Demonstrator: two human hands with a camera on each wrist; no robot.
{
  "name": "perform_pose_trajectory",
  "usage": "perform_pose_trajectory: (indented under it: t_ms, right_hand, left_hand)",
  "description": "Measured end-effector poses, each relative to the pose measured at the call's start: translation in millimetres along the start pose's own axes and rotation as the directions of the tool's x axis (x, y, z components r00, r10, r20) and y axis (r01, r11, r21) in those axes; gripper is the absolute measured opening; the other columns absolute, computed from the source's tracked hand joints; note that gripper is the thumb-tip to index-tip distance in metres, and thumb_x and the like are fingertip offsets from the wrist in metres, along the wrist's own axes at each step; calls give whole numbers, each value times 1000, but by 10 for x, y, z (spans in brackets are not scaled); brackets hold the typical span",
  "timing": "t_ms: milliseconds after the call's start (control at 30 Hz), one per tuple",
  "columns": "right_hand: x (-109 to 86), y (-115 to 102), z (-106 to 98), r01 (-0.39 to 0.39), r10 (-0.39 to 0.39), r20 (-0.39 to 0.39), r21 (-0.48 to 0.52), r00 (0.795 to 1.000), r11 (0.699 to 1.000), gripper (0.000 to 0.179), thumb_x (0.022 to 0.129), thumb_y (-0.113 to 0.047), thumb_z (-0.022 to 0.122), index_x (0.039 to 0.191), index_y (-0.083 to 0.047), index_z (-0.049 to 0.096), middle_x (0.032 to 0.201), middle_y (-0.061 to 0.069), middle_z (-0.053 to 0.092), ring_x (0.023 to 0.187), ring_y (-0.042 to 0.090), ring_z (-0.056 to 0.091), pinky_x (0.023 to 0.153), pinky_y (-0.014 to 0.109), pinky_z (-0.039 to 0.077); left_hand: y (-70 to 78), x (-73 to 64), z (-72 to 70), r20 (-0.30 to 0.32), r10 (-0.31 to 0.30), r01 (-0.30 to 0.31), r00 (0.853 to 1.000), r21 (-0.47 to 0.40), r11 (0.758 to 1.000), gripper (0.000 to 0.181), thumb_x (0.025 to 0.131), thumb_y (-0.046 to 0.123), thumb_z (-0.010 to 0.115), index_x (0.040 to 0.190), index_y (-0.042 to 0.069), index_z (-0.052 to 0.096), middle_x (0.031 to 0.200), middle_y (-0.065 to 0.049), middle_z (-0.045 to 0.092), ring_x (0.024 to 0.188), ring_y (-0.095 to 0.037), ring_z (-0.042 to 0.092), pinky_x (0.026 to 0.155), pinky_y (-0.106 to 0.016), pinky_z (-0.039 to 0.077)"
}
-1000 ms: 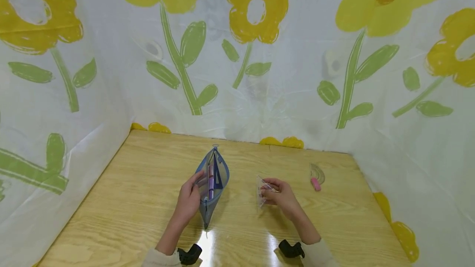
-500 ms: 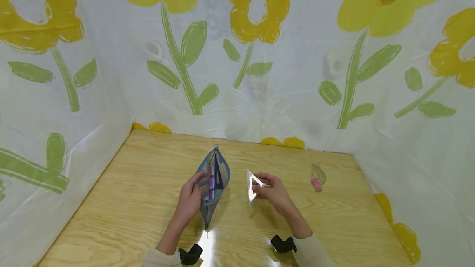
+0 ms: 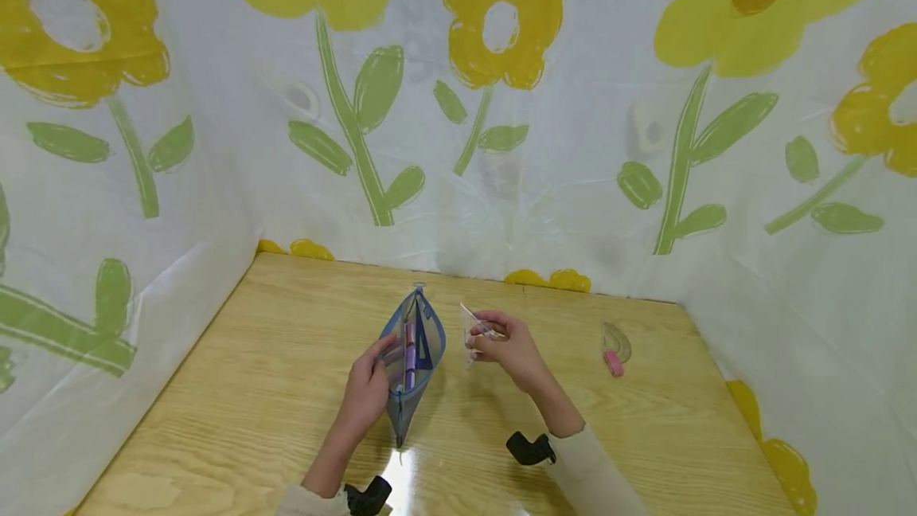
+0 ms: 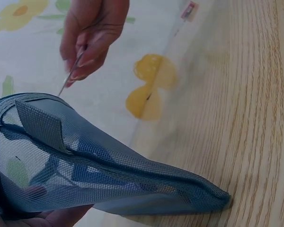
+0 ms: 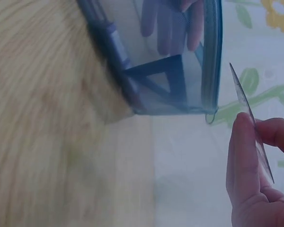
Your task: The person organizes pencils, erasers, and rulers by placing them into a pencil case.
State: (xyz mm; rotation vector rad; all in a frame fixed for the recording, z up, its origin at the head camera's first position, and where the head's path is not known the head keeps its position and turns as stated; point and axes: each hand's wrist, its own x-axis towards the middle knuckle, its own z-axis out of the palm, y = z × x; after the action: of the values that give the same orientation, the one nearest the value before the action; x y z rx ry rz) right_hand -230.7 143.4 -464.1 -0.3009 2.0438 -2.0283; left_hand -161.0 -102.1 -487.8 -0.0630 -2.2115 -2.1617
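My left hand [image 3: 368,388] grips the side of a blue mesh pencil case [image 3: 405,414], whose zipped mouth gapes upward. Inside it lie a dark blue set square [image 5: 181,85] and a purple stick-like item [image 3: 411,357]. Thumb and fingertips of my right hand [image 3: 509,347] pinch a clear triangular set square [image 5: 241,92]. This set square is raised above the table, just right of the case's mouth and apart from it. In the right wrist view it appears edge-on, and fingers of the left hand show through the mesh.
On the right of the wooden table [image 3: 236,388] lie a clear protractor [image 3: 619,337] and a pink eraser [image 3: 614,363], overlapping in the head view. A white flower-printed cloth [image 3: 559,205] walls the back and sides.
My right hand has carried the clear set square leftward and slightly away from me, closer to the pencil case. The left hand and the case stay nearly still.
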Motion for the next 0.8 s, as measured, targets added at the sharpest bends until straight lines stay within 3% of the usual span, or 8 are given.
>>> perform_pose_trajectory:
  t_ms: [167,733,800]
  right_hand:
    - [75,-61,102,6,-6,1,16,1000,1000,50,92,3,68,139,7,51,114,23,62,87,15,72,78,35,65]
    - [164,-151,344,65,-64,-45,1,997,998,41,92,3,68,132,5,57,119,33,57,77,13,69,74,32,65]
    - [168,-149,370,65,-65,-51,2,997,998,41,92,3,69,132,3,58,118,30,59,76,13,69,74,33,65]
  left_hand:
    - [6,-10,4,2,14,-14,1000,-3,1000,50,102,-6,21,150,-15,33,149,-36,42,137,-50,46,108,-54,49]
    - [12,6,34,4,8,-8,1000,13,1000,50,102,-6,22,150,-14,34,150,-35,42,137,-50,46,108,-56,48]
    - [11,3,36,5,6,-6,1000,11,1000,50,102,-6,22,150,-14,34,150,-35,42,137,-50,46,109,-56,48]
